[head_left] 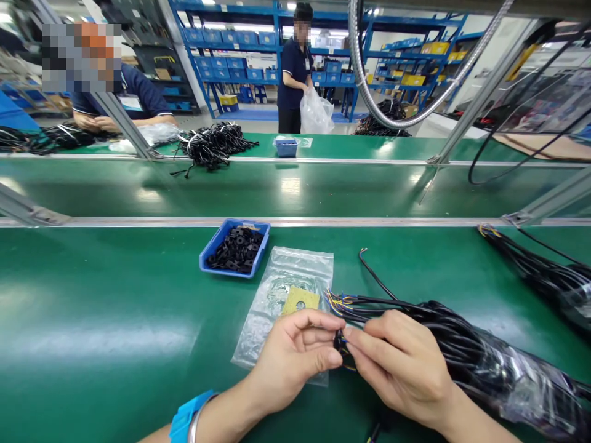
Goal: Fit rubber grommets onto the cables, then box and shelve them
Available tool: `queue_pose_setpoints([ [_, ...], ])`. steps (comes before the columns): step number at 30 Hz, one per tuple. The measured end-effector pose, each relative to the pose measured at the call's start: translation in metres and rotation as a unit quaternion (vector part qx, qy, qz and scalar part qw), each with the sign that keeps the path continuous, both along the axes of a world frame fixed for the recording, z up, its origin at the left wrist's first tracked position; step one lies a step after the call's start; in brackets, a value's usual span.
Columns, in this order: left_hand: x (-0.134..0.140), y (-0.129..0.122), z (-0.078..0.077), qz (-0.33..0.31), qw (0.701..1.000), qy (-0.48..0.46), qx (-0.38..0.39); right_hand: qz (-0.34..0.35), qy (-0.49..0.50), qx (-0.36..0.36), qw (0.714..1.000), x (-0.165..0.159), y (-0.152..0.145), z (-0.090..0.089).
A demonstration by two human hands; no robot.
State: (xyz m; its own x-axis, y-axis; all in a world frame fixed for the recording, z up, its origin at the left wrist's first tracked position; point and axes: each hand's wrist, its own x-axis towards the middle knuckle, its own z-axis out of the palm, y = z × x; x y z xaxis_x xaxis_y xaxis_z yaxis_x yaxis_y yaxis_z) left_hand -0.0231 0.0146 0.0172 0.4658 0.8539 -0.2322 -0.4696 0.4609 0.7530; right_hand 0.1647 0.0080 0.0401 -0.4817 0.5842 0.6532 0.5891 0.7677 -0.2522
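Observation:
Between its thumb and fingers, my left hand [295, 354] holds a small black part [339, 346], upright above the table. My right hand [401, 363] is closed in a pinch at the same part, where thin blue and yellow wires show; its fingertips cover most of them. Under the hands lies a clear zip bag [258, 320] with a yellow square piece [295, 299] on or in it. To the right is a bundle of black cables [443, 326], partly wrapped in plastic, with stripped coloured wire ends. A blue bin [204, 263] of small black parts [237, 249] stands beyond the bag.
One loose cable [376, 277] sticks out behind the bundle. Another cable bundle [530, 264] lies at the far right. A metal rail [323, 221] crosses behind the bin. Across the bench, one person sits at left and another stands holding a plastic bag [317, 111]. A metal hose [369, 104] hangs overhead.

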Motion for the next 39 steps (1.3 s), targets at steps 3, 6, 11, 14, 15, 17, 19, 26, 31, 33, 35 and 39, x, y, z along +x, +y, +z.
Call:
queue_pose_setpoints([
  [3,0.001,-0.002,-0.001,0.008,1.0,0.014,0.01,0.001,-0.011,-0.019,1.0,0.002,0.0,0.0],
  [6,0.001,0.0,-0.002,0.021,0.999,0.022,0.011,-0.032,-0.049,-0.045,0.997,0.011,-0.002,0.003],
  [11,0.012,0.007,0.001,0.052,0.998,0.026,-0.031,-0.082,-0.066,-0.072,0.992,0.033,-0.005,0.004],
  [14,0.024,0.011,0.007,0.057,0.997,0.044,-0.034,-0.067,-0.028,-0.057,0.996,0.038,-0.003,-0.001],
  [15,0.028,0.012,0.008,0.053,0.997,0.049,-0.032,-0.066,-0.019,-0.049,0.996,0.038,-0.003,-0.003],
  [17,0.033,0.013,0.01,0.037,0.998,0.041,-0.027,-0.063,0.001,-0.035,0.997,0.038,-0.001,-0.006],
  [19,0.037,0.015,0.011,0.021,0.999,0.02,-0.018,-0.06,0.016,-0.021,0.998,0.038,-0.001,-0.007],
  [26,0.045,0.011,-0.002,0.06,0.997,0.029,0.032,-0.053,0.025,0.018,0.998,0.036,-0.003,-0.007],
  [31,0.046,0.004,-0.008,0.091,0.971,0.114,0.188,-0.031,0.007,-0.031,0.999,0.035,-0.004,-0.009],
  [33,0.046,0.004,-0.007,0.105,0.947,0.13,0.274,-0.017,0.007,-0.061,0.998,0.035,-0.004,-0.011],
  [35,0.046,0.004,-0.006,0.101,0.931,0.14,0.32,0.0,0.011,-0.087,0.996,0.036,-0.004,-0.012],
  [39,0.046,0.005,-0.004,0.071,0.927,0.151,0.337,0.02,0.022,-0.106,0.994,0.036,-0.006,-0.013],
])
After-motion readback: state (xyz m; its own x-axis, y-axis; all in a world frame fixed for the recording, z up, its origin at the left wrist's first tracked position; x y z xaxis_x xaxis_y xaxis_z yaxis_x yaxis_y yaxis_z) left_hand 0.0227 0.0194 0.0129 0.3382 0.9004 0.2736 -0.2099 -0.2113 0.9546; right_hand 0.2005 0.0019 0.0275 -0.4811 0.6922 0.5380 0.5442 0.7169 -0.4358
